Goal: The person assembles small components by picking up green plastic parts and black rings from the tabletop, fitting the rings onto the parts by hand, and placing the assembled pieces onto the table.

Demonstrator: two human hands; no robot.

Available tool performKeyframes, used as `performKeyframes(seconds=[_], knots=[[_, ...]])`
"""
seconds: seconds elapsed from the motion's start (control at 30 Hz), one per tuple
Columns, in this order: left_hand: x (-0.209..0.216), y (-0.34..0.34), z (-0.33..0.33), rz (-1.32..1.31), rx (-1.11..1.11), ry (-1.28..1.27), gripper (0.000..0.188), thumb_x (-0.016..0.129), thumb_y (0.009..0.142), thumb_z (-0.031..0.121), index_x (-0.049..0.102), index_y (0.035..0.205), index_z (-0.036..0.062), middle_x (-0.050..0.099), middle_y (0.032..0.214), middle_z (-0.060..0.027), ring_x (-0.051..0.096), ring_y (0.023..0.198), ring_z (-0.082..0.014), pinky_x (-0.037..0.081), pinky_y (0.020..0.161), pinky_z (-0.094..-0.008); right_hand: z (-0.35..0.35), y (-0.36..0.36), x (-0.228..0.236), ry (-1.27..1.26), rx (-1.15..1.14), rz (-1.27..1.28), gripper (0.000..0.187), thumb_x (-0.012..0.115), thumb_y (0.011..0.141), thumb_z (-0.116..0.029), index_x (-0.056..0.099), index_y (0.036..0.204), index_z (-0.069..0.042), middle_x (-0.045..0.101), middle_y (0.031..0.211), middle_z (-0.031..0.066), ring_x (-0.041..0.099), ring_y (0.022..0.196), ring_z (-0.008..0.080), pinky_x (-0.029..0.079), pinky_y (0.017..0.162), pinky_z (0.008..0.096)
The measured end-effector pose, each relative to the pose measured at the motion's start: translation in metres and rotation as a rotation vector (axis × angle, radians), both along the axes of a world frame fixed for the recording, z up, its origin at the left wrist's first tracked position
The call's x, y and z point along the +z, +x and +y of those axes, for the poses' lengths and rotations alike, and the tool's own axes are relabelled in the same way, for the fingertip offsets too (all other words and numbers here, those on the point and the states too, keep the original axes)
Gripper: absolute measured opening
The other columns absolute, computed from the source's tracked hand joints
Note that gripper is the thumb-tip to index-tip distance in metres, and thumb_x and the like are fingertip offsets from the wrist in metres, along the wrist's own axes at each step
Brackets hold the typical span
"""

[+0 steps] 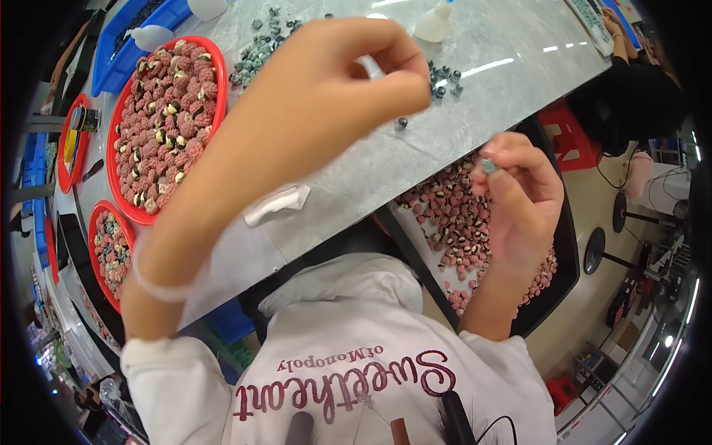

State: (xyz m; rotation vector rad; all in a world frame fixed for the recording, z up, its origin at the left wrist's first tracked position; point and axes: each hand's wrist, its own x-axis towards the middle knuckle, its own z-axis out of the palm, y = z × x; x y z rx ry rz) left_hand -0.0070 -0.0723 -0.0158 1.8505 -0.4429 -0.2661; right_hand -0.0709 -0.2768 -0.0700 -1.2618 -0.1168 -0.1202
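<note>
My left hand (363,70) is raised over the grey table, its thumb and fingers curled together. If anything sits in that pinch, I cannot make it out. Between the thumb and fingertips of my right hand (525,196) is a small blue-green piece (489,166). That hand hovers over a black tray (569,252) of many small pink pieces (445,215) with dark and cream parts. Loose blue-green pieces (256,59) lie on the table behind my left forearm. A smaller group of dark teal pieces (447,83) rests just right of my left hand.
Left, a round red tray (113,148) holds pink bumpy pieces; a smaller red tray (93,237) holds mixed ones. A white squeeze bottle (432,26) stands at the far side. Crumpled white paper (276,205) lies near the table edge (326,239). Another person (630,96) sits far right.
</note>
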Motion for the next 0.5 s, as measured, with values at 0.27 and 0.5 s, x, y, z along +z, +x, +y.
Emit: performKeyframes(seconds=[0.27, 0.5], knots=[[-0.021, -0.095, 0.015, 0.164, 0.37, -0.617, 0.015, 0.054, 0.081, 0.013, 0.05, 0.087, -0.0012, 0.048, 0.079, -0.0071, 0.041, 0.054, -0.0067, 0.033, 0.046, -0.0178, 0.072, 0.009, 0.002, 0.012, 0.307, -0.359, 0.022, 0.067, 0.069, 0.003, 0.054, 0.087, 0.0, 0.056, 0.09, 0.017, 0.057, 0.078, 0.0183, 0.049, 0.058, 0.0225], [-0.033, -0.108, 0.025, -0.02, 0.43, -0.442, 0.016, 0.053, 0.083, 0.014, 0.05, 0.088, -0.0013, 0.048, 0.079, -0.0065, 0.042, 0.056, -0.0063, 0.033, 0.047, -0.0174, 0.082, 0.0, -0.001, -0.177, 0.251, -0.511, 0.024, 0.069, 0.068, 0.002, 0.055, 0.087, -0.002, 0.056, 0.09, 0.0167, 0.058, 0.079, 0.0189, 0.051, 0.064, 0.0226]])
